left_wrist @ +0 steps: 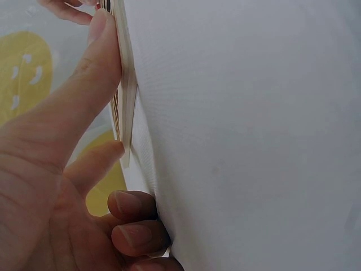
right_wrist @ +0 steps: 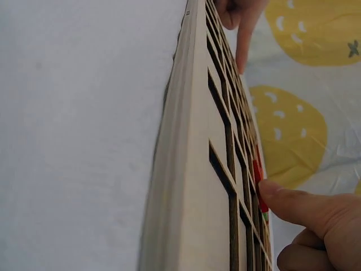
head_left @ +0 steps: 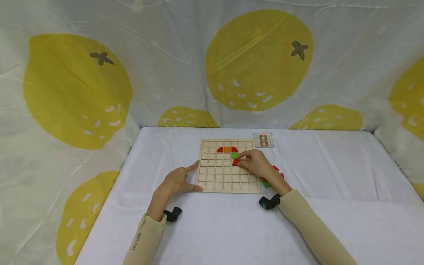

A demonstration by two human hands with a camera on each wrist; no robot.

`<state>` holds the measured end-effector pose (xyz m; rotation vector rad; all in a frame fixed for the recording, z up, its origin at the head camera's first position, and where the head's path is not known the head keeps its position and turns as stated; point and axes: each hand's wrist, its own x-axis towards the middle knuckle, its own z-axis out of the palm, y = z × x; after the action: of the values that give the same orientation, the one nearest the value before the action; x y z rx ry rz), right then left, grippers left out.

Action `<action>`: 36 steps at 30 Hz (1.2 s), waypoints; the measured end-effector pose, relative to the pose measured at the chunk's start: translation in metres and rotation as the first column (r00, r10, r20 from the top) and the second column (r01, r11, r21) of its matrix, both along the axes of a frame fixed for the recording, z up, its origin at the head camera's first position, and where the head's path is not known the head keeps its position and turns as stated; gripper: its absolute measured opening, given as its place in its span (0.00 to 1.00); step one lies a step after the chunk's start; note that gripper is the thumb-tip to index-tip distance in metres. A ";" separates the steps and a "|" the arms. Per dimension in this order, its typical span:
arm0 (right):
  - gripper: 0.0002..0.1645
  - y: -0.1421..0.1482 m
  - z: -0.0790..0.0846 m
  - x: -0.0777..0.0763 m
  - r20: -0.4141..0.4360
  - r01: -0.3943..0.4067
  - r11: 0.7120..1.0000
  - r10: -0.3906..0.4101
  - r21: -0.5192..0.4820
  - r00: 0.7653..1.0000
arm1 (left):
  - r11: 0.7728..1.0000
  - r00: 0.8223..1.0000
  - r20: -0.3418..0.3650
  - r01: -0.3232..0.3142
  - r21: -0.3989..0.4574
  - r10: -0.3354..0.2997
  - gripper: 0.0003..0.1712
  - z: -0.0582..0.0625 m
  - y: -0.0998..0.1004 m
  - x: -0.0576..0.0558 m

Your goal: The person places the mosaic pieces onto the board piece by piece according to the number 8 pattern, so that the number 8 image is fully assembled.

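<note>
A wooden grid board (head_left: 212, 178) lies on the white table, with square cells. In one upper row sit a red rounded piece (head_left: 220, 150), an orange square (head_left: 227, 149) and another red rounded piece (head_left: 234, 149). A green square (head_left: 235, 155) is below the right one. My right hand (head_left: 254, 162) pinches a red piece (head_left: 236, 162) between thumb and fingers, just below the green square and close over the cells. My left hand (head_left: 175, 181) spreads thumb and index finger against the board's left edge and near corner; its other fingers rest curled on the cloth.
A small pattern card (head_left: 264, 140) lies beyond the board's upper right corner. Loose red and green pieces (head_left: 267, 183) are heaped at the board's right edge, partly hidden under the right forearm. A lemon-print curtain (head_left: 185, 66) hangs behind the table.
</note>
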<state>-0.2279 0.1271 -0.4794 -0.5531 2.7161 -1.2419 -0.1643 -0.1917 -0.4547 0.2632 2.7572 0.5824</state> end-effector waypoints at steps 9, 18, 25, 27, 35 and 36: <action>0.12 -0.001 -0.004 -0.003 0.011 -0.008 1.000 0.008 -0.021 1.000 | 1.000 1.000 0.004 0.002 0.010 -0.002 0.63 -0.001 0.000 0.000; 0.12 -0.002 -0.004 -0.005 0.072 -0.006 0.999 0.010 -0.048 0.997 | 1.000 1.000 -0.007 0.001 -0.001 -0.001 0.63 0.000 0.000 0.000; 0.14 -0.004 -0.004 -0.005 0.070 -0.013 0.998 0.016 -0.054 0.997 | 1.000 1.000 -0.005 0.002 -0.010 -0.002 0.63 0.000 -0.001 -0.001; 0.14 -0.003 -0.005 -0.004 0.071 -0.003 0.999 0.007 -0.054 0.997 | 1.000 1.000 -0.004 0.001 -0.010 -0.001 0.63 -0.001 -0.001 -0.001; 0.15 0.013 0.003 0.011 0.095 0.047 0.994 -0.037 -0.104 0.995 | 1.000 1.000 0.000 0.003 0.000 -0.003 0.62 -0.003 -0.001 -0.001; 0.15 0.018 0.003 0.013 0.089 0.047 0.994 -0.038 -0.096 0.995 | 1.000 1.000 0.004 0.000 0.000 0.000 0.62 -0.003 -0.001 -0.001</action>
<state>-0.2151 0.1446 -0.4761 -0.4420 2.6201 -1.3825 -0.1657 -0.1923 -0.4574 0.2617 2.7537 0.5817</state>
